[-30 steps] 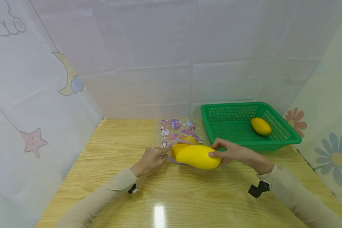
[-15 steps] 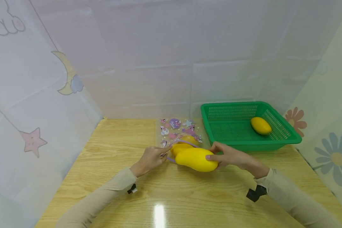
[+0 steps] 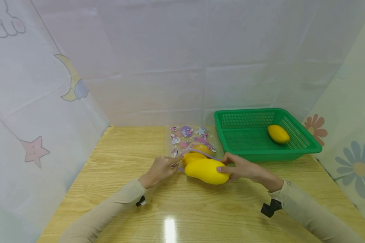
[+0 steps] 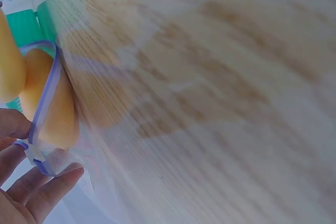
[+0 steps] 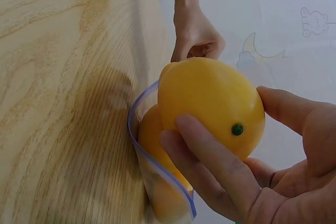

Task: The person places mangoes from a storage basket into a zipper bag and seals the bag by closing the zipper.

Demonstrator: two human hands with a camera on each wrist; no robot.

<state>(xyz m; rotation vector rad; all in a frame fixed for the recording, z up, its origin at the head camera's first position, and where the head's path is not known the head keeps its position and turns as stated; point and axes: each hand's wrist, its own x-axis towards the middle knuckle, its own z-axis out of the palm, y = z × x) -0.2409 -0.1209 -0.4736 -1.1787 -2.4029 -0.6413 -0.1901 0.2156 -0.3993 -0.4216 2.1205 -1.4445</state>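
Note:
My left hand (image 3: 159, 171) pinches the purple zip edge of a clear zip bag (image 3: 187, 133) printed with cartoon figures. In the left wrist view, its fingers hold the rim beside the white slider (image 4: 34, 153). The bag's mouth gapes toward me. Within it lie a yellow mango (image 3: 193, 158) and another yellow fruit (image 3: 202, 149), partly hidden. My right hand (image 3: 241, 168) grips a large yellow mango (image 3: 205, 171) at the mouth. The right wrist view shows this mango's green stem spot (image 5: 237, 129) facing the camera, fingers and thumb around its end.
At the back right stands a green basket (image 3: 249, 157) with one yellow mango (image 3: 278, 134) against its right side. The bag lies left of the basket on the wooden table (image 3: 134, 141). Printed cloth (image 3: 158, 67) hangs behind and at both sides.
My right hand has shifted a little left and toward me with the mango. More of the bag's purple rim now shows by the right fingers. The left hand has stayed put.

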